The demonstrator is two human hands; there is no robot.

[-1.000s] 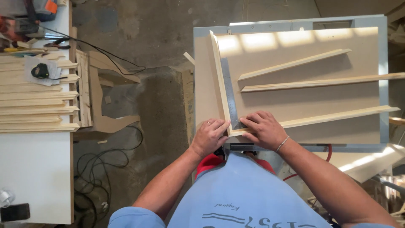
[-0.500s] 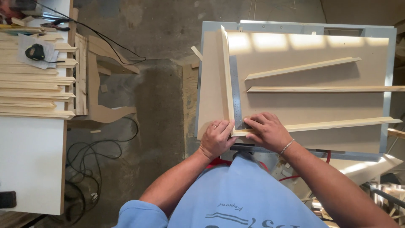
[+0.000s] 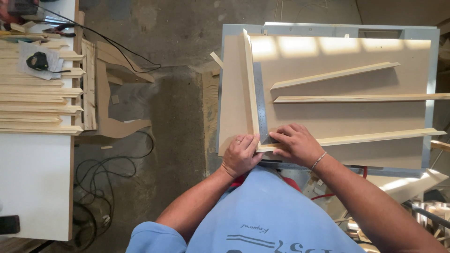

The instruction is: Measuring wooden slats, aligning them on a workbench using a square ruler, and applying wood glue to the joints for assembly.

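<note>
Fingers of both hands press two wooden strips (image 3: 251, 89) into a corner; two more strips (image 3: 335, 75) lie apart

Two pale strips (image 3: 251, 89) (image 3: 351, 138) — corner-joined; flat on board

- Left hand (image 3: 241, 155) presses the near end of an upright wooden strip (image 3: 250, 84).
- Right hand (image 3: 296, 144) holds a second strip (image 3: 356, 138) against it, over a steel square (image 3: 260, 103).
- Two loose strips (image 3: 335, 75) lie farther right on the board (image 3: 347, 117).
</note>
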